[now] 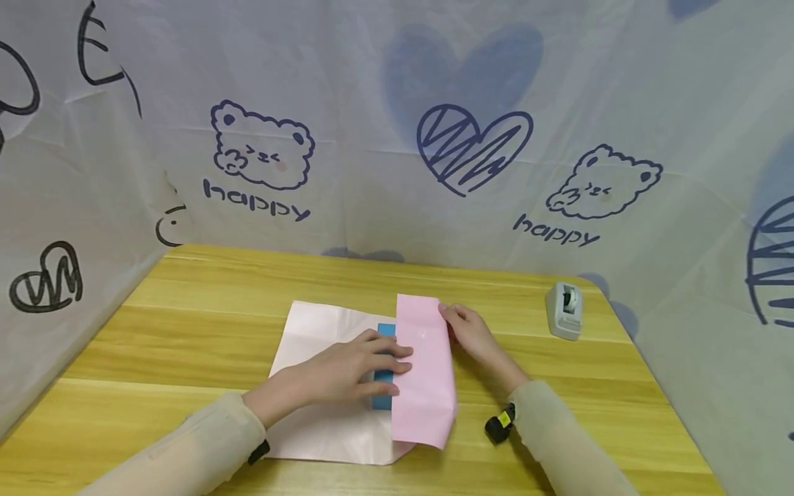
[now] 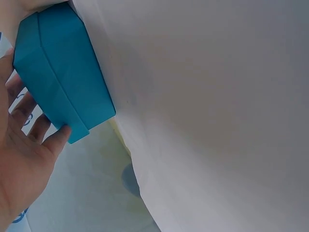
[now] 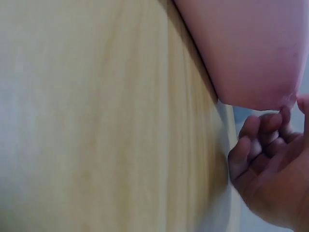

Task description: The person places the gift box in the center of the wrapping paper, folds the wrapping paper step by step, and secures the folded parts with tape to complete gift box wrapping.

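A sheet of pink wrapping paper (image 1: 424, 386) lies on the table, its pale inner side (image 1: 329, 430) facing up at left and its right part folded over a blue box (image 1: 386, 330). My left hand (image 1: 347, 368) rests on the box with fingers spread, fingertips on the flap's edge. In the left wrist view, the thumb touches one end of the teal-blue box (image 2: 67, 72). My right hand (image 1: 474, 337) pinches the flap's far right corner between thumb and fingers. The right wrist view shows the hand (image 3: 270, 164) at the edge of the raised pink paper (image 3: 251, 53). Paper covers the box's right part.
A grey tape dispenser (image 1: 565, 311) stands at the back right of the wooden table (image 1: 205, 310). White cloth (image 1: 366, 158) with printed bears and hearts hangs behind and at both sides. A small black device (image 1: 500, 425) sits by the right wrist.
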Motion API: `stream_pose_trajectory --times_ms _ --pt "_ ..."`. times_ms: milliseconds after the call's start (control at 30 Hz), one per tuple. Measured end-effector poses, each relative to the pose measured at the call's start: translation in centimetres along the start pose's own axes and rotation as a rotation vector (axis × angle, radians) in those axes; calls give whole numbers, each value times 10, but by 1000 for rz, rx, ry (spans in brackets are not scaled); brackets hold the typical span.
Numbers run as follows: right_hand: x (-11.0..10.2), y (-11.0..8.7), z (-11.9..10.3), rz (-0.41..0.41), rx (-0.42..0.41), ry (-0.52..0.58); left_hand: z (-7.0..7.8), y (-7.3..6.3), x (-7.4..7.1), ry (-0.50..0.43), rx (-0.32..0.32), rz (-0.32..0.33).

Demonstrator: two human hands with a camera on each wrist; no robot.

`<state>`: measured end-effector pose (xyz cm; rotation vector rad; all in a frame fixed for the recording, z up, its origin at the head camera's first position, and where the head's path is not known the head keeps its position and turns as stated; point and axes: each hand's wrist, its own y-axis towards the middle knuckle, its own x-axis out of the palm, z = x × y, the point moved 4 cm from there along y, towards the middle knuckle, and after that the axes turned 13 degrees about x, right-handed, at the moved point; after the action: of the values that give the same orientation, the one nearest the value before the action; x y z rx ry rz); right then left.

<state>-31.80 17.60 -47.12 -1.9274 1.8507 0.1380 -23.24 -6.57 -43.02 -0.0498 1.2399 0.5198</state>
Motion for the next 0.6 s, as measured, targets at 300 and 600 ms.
stream_pose_trajectory --times_ms 300,600 --pt "0 3 -2 53 -53 -117 1 1 0 8 3 -2" --pt "-1 8 -3 119 -101 -180 1 0 0 8 19 6"
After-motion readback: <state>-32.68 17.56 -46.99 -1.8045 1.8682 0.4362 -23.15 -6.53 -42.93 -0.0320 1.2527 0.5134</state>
